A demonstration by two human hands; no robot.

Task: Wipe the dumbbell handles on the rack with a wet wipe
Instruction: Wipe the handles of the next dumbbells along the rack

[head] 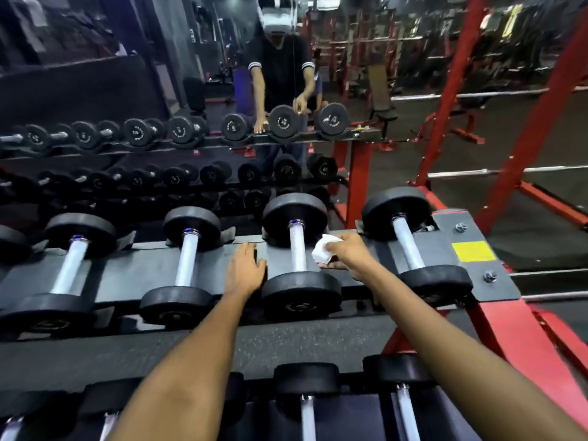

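Several black dumbbells with silver handles lie on the top shelf of the rack (pixel 445 246). My right hand (pixel 346 254) grips a crumpled white wet wipe (pixel 322 252) just right of the handle (pixel 297 246) of the second dumbbell from the right; the wipe sits beside that handle, touching or nearly so. My left hand (pixel 245 268) rests flat with straight fingers on the shelf to the left of that dumbbell. The rightmost dumbbell's handle (pixel 407 245) lies to the right of my right wrist. Two more handles (pixel 187 256) (pixel 70 262) lie further left.
A lower shelf with more dumbbells (pixel 307 380) runs under my forearms. Behind the rack a mirror (pixel 191 90) reflects the rack and a person. Red frame posts (pixel 455 84) and a bench (pixel 380 97) stand at the right. A yellow sticker (pixel 473 251) marks the shelf's right end.
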